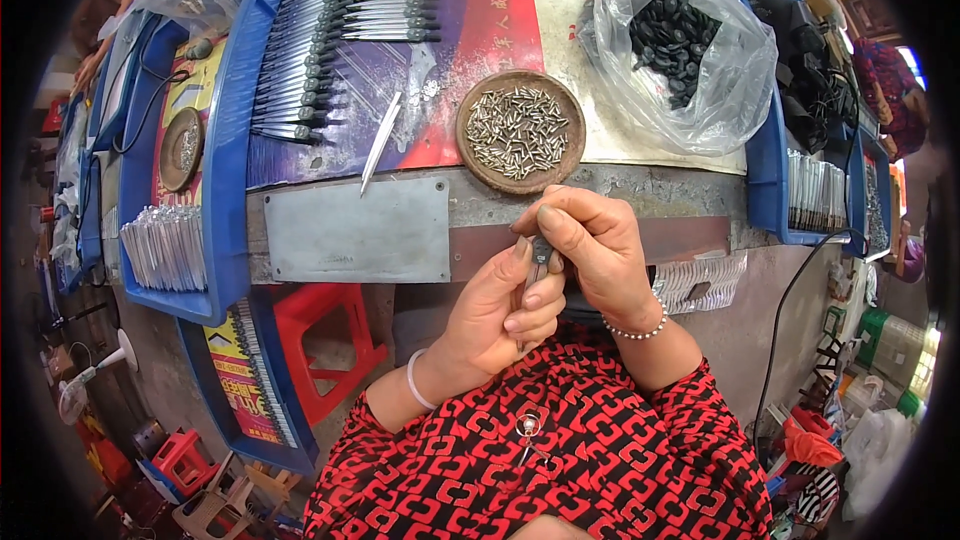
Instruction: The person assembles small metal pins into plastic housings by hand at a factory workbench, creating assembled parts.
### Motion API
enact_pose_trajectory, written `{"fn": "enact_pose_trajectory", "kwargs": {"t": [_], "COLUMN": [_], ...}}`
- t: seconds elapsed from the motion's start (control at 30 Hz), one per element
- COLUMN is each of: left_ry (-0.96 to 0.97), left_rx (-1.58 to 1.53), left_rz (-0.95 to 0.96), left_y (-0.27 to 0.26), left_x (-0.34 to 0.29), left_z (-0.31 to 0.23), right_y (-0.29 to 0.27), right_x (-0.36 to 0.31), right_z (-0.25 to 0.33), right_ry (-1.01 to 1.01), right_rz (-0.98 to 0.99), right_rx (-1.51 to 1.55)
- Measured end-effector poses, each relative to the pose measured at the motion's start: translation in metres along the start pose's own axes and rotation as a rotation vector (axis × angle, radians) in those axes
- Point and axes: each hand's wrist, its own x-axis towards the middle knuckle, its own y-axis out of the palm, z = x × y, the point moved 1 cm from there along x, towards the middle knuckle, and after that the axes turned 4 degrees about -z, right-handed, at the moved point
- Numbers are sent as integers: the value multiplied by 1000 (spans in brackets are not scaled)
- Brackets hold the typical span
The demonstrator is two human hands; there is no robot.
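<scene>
Both my hands meet above the bench's near edge, in front of a round bowl [466,140] of small metal pins [518,125]. Upright in my left hand [492,308] is a slim metal piece with a dark grey head [541,251]; the fingers are wrapped round its shaft. My right hand [605,255] pinches at the top of that head, thumb against forefinger. Anything small between those fingertips is hidden. Beyond, to the left, lie rows of slim silver pieces with black heads [310,65]. Two loose silver blades [380,145] rest left of the bowl.
A clear plastic bag [735,105] of black parts [675,40] stands at the far right. Blue trays [235,170] with silver pieces [165,245] flank the bench. A grey metal plate [360,230] lies along the near edge, above a red stool [325,345]. Another person [890,90] is at right.
</scene>
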Motion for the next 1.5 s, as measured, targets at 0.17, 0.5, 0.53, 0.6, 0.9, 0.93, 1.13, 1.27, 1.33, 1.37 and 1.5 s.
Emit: {"fn": "enact_pose_trajectory", "kwargs": {"t": [0.17,0.5,0.53,0.6,0.9,0.93,1.13,1.27,1.33,1.37,1.5], "left_ry": [46,120,137,164,192,189,155,151,150,155,179], "left_rx": [54,83,67,48,-26,-25,-102,-120,-117,-59,31], "left_rz": [49,84,65,30,53,52,28,30,25,48,49], "left_y": [2,18,17,18,11,11,8,6,5,3,1], "left_x": [0,-2,-3,-5,-8,-8,-4,-3,-3,-2,0], "left_z": [-9,-28,-32,-36,-43,-43,-40,-38,-38,-38,-36], "right_y": [7,-9,-10,-9,-5,-6,-7,-12,-13,-14,-15], "right_x": [11,57,66,76,98,98,98,95,94,93,93], "right_z": [11,41,42,41,22,21,21,26,35,37,35], "right_ry": [-43,38,-151,-377,-467,-453,-464,-424,-367,-368,-431], "right_rz": [22,88,62,64,206,209,198,141,66,63,-2], "right_rx": [-27,-321,-613,-1051,-1424,-1448,-1378,-1240,-1127,-1128,-938]}}
